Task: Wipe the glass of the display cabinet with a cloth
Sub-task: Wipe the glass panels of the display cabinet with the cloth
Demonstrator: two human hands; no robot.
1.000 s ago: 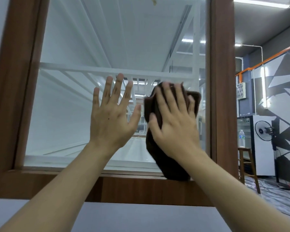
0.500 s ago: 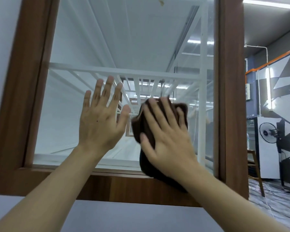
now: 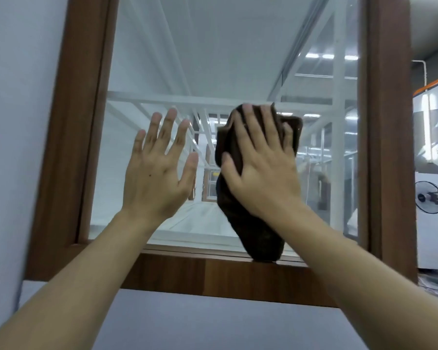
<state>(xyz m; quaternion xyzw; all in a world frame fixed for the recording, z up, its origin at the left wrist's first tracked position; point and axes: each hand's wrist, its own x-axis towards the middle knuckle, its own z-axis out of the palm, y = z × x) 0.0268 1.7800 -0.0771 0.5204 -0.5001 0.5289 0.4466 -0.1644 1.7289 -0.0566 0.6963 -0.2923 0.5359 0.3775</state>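
Note:
The cabinet's glass pane [image 3: 187,59] fills the middle of the view inside a brown wooden frame [image 3: 213,271]. My right hand [image 3: 261,168] lies flat on a dark brown cloth [image 3: 258,236] and presses it against the lower right part of the glass. The cloth hangs down to the bottom rail. Just left of it my left hand [image 3: 157,175] is raised before the glass with fingers spread and nothing in it. I cannot tell whether that palm touches the pane. White shelf bars [image 3: 187,98] show through the glass.
The frame's right post [image 3: 387,122] stands close to the cloth. Beyond it, at the far right, are a black standing fan [image 3: 427,198] and a white appliance [image 3: 427,248]. A pale wall [image 3: 15,122] lies left of the frame and below it.
My right hand slid the cloth left across the glass and has come slightly back up and right. The left hand shifted left with it. The view has swung, so the frame sits further right.

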